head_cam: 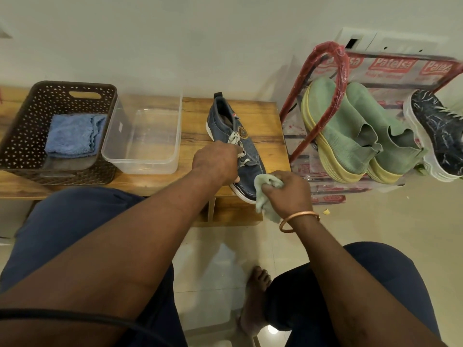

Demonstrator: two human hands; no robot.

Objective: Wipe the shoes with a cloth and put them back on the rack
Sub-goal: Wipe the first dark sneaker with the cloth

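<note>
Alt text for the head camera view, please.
Left hand holds a blue denim shoe on a wooden bench while the right hand presses a pale green cloth to its toe. A shoe rack stands to the right.

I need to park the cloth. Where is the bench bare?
The bench shows bare wood between the clear tub and the denim shoe, mostly toward the wall. A narrower strip lies between that shoe and the rack. The basket and tub crowd the left end. Green shoes and a dark sneaker pack the rack.
</note>
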